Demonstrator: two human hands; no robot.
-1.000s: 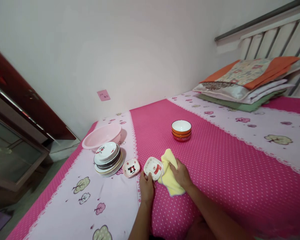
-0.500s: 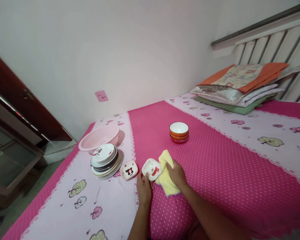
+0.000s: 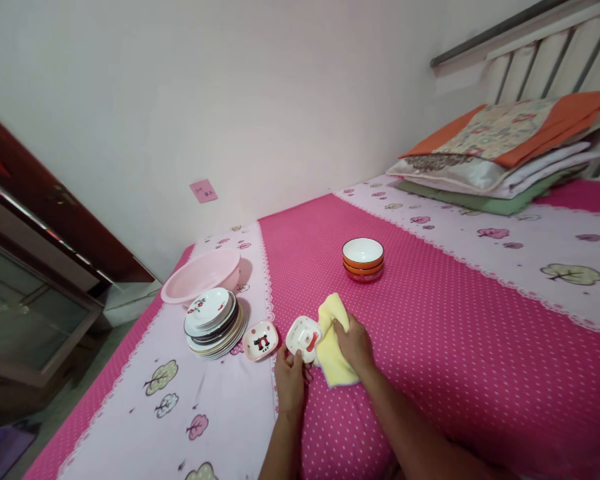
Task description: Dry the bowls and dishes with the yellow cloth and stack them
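A small white square dish (image 3: 303,335) with a red pattern is held at its lower left edge by my left hand (image 3: 290,380), thumb on the rim. My right hand (image 3: 355,343) grips a yellow cloth (image 3: 334,357), whose left edge touches or overlaps the right side of the dish. Just left of my left hand, a second square dish (image 3: 261,341) with a pink rim and a black cat picture lies on the bed. The fingers of my left hand beneath the dish are partly hidden.
A stack of plates (image 3: 213,323) stands at the left, in front of a pink basin (image 3: 200,273). Several stacked orange and red bowls (image 3: 363,260) sit beyond my right hand. Folded bedding (image 3: 500,153) lies at the far right by the railing, on the pink bedspread (image 3: 430,320).
The camera view has shifted slightly. My hands keep hold of the dish and the cloth, with the cloth's folds a little changed beside the dish.
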